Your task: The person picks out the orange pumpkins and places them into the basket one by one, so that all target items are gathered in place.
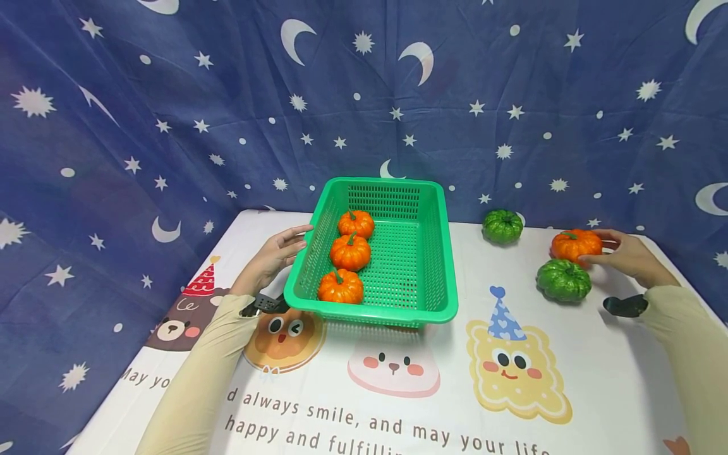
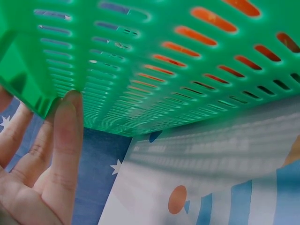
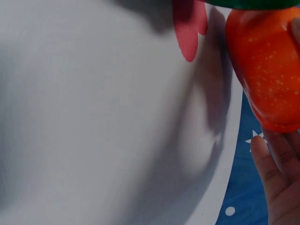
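Observation:
My right hand [image 1: 634,258] grips an orange pumpkin [image 1: 574,245] at the right, thumb on the near side and fingers behind. In the right wrist view the pumpkin [image 3: 267,70] shows large beside my fingers [image 3: 276,164]. Just in front of it sits a green pumpkin [image 1: 564,280]; another green pumpkin [image 1: 503,226] stands farther back to the left. My left hand [image 1: 275,256] has its fairly straight fingers against the outer left side of a green plastic basket [image 1: 443,253]. Three orange pumpkins, the middle one [image 1: 350,253] among them, line the basket's left side.
A white cloth [image 1: 455,379] printed with cartoon figures and lettering covers the table. Behind and to the left hangs a dark blue curtain [image 1: 352,82] with moons and stars, close behind the basket. Black straps [image 1: 625,306] sit at both wrists.

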Available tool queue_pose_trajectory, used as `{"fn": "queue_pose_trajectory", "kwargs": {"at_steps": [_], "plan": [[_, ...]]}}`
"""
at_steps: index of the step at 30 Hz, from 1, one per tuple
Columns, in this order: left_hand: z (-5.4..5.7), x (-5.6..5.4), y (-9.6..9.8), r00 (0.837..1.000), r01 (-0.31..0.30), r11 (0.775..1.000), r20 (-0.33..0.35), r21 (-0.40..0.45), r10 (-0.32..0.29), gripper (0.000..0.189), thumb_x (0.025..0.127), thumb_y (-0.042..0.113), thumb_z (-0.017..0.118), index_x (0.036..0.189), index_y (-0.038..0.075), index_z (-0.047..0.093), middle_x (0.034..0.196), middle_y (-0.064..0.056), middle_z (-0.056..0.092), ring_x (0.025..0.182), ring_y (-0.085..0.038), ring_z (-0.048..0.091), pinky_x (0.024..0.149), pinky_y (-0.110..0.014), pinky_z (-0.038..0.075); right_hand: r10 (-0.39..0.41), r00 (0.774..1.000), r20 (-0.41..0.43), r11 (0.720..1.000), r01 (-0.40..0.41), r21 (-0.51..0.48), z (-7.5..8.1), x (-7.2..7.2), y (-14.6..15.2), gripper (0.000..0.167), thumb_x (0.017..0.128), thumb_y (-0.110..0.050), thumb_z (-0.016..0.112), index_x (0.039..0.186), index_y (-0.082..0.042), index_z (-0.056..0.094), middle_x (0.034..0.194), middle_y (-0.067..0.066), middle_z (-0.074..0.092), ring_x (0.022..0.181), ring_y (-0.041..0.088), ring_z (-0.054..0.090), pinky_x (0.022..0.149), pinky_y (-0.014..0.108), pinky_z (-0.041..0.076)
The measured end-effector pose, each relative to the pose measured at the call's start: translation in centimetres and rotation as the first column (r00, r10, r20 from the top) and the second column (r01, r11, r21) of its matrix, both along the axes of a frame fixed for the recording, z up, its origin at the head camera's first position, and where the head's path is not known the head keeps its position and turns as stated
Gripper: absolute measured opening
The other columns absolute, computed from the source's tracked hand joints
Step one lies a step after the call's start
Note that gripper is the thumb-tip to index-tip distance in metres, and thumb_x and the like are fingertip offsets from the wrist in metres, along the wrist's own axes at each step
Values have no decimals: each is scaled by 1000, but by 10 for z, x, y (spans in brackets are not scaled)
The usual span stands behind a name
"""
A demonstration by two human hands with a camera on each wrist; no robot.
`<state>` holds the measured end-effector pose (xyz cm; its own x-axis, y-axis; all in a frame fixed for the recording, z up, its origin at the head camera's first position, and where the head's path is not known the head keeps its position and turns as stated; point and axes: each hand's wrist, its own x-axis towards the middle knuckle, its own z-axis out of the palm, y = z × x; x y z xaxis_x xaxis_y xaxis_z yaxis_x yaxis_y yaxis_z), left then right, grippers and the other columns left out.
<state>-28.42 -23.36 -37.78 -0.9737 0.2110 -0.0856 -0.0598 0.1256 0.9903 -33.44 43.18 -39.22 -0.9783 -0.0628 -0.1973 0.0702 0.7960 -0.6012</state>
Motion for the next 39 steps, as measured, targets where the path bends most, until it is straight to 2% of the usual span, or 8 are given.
{"fn": "queue_pose_trajectory", "kwargs": {"at_steps": [5, 7, 10, 14, 19, 22, 24, 39], "plan": [[0, 1, 1, 1000, -2, 1000, -6, 6, 2, 51, 97, 15, 52, 144, 5, 36, 108, 7, 53, 93, -1, 58, 80, -16, 52, -30, 998, -59, 999, 29, -17, 0, 2, 0, 93, 85, -42, 66, 144, 12, 17, 140, 39, 23, 122, 53, 27, 99, 68, 31], [0, 1, 0, 1000, -4, 1000, -6, 5, 4, 50, 97, 15, 52, 144, 5, 36, 108, 7, 53, 93, -1, 58, 80, -16, 52, -37, 995, -94, 999, 36, -18, 1, 3, -1, 90, 85, -41, 67, 143, 12, 21, 139, 37, 26, 119, 50, 32, 94, 60, 41], [0, 0, 0, 1000, -5, 1000, -3, 6, 5, 50, 97, 15, 52, 144, 5, 36, 109, 7, 53, 94, -1, 58, 80, -16, 51, -56, 988, -142, 998, 54, -21, 3, 6, -1, 88, 84, -41, 68, 141, 12, 26, 137, 35, 31, 106, 30, 45, 80, 28, 53], [0, 1, 0, 1000, 3, 1000, -1, 2, -3, 51, 97, 16, 52, 144, 6, 35, 110, 7, 53, 94, -1, 57, 81, -16, 51, -96, 977, -189, 995, 90, -38, 7, 10, -2, 87, 82, -43, 69, 139, 10, 31, 133, 30, 35, 87, -4, 37, 60, 1, 37], [-1, 0, -1, 1000, 8, 1000, -5, -5, -8, 51, 97, 17, 51, 144, 6, 35, 111, 7, 52, 95, -1, 57, 81, -16, 51, -122, 962, -246, 991, 104, -86, 14, 13, -2, 82, 81, -41, 71, 137, 7, 35, 115, -1, 46, 81, -14, 36, 61, -1, 38], [-2, 0, -1, 1000, 12, 1000, -10, -2, -12, 52, 97, 17, 51, 145, 5, 34, 111, 8, 52, 95, 0, 58, 81, -16, 52, -123, 955, -269, 988, 94, -119, 18, 14, -2, 77, 81, -38, 72, 135, 5, 37, 101, -23, 41, 80, -17, 39, 63, -1, 40], [-1, 0, -1, 1000, 12, 1000, -10, 0, -12, 52, 97, 17, 51, 145, 5, 34, 112, 7, 52, 95, 0, 58, 81, -16, 52, -121, 954, -274, 988, 90, -123, 22, 14, -2, 75, 81, -37, 72, 134, 3, 38, 96, -28, 39, 79, -18, 41, 63, 0, 41], [-2, -1, -1, 1000, 12, 1000, -3, 3, -12, 52, 97, 18, 52, 145, 5, 34, 110, 8, 53, 93, 0, 59, 80, -16, 52, -135, 946, -294, 990, 118, -76, 53, 4, -10, 90, 79, -39, 74, 142, 8, 30, 103, -14, 44, 73, -21, 39, 58, 0, 38]]}}
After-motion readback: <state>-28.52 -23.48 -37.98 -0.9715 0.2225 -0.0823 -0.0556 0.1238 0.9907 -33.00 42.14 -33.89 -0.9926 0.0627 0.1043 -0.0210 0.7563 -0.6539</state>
